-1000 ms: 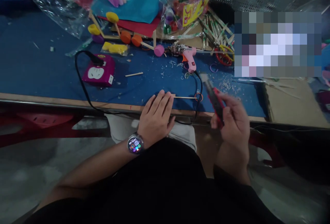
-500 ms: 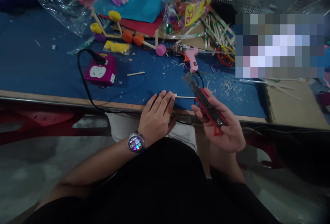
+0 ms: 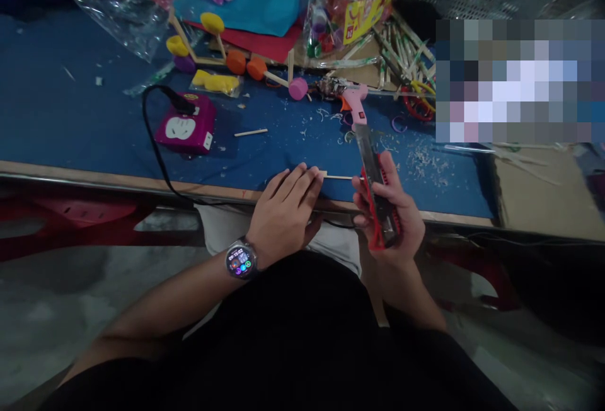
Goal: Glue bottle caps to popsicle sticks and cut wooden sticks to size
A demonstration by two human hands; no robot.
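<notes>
My left hand (image 3: 283, 209) lies flat near the table's front edge, fingers stretched out over a thin wooden stick (image 3: 338, 177). The stick pokes out to the right of the fingertips; its other end is hidden under them. A red and black utility knife (image 3: 382, 203) is in my right hand (image 3: 404, 219), thumb along its body, with the wide blade (image 3: 363, 143) out and pointing away from me. The knife covers the right end of the stick, so whether they touch I cannot tell.
A pink glue gun (image 3: 355, 103) lies just beyond the blade. To the left are a magenta power adapter (image 3: 189, 127) with a black cord and a short loose stick (image 3: 250, 132). Sticks with coloured caps (image 3: 236, 62), bags, scissors (image 3: 418, 102) and cardboard (image 3: 543, 196) lie around. Shavings dot the blue table (image 3: 283, 121).
My right hand has turned the knife more upright and shifted slightly left, with the thumb now on its body. My left hand stays on the stick.
</notes>
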